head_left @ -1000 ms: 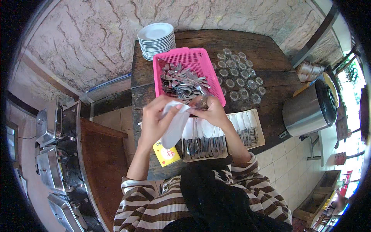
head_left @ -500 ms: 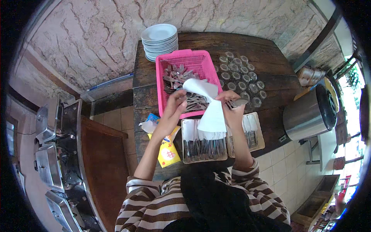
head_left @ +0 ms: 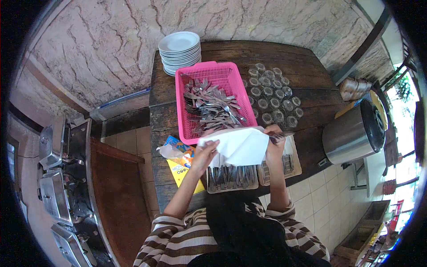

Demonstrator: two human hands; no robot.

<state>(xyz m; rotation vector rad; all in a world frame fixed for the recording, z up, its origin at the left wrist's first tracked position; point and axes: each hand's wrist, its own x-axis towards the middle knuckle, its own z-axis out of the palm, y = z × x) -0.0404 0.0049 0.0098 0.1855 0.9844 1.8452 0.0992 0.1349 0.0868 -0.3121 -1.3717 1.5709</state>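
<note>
A white paper napkin (head_left: pixel 240 146) is spread between my two hands above the near edge of the pink basket. My left hand (head_left: pixel 205 155) pinches its left edge. My right hand (head_left: pixel 274 143) grips its right side, along with some cutlery (head_left: pixel 284 134) that sticks out to the right; fork tines show, but I cannot tell how many pieces. Under the napkin, a cream basket (head_left: pixel 233 190) holds a row of cutlery wrapped in white napkins. Beside it stands a second cream basket (head_left: pixel 269 179) with similar bundles. The pink basket (head_left: pixel 179 107) holds a heap of loose forks and other cutlery (head_left: pixel 213 104).
White plates (head_left: pixel 179 51) are stacked at the back left of the wooden table (head_left: pixel 307 66). Several glass jars (head_left: pixel 273 91) stand right of the pink basket, and a steel pot (head_left: pixel 349 135) farther right. A yellow packet (head_left: pixel 189 180) lies near my left forearm. Chafing dishes (head_left: pixel 55 191) line the left.
The napkin has gone from bunched and hanging to spread out flat. Both hands have come down toward me, and my left hand now holds the napkin's edge.
</note>
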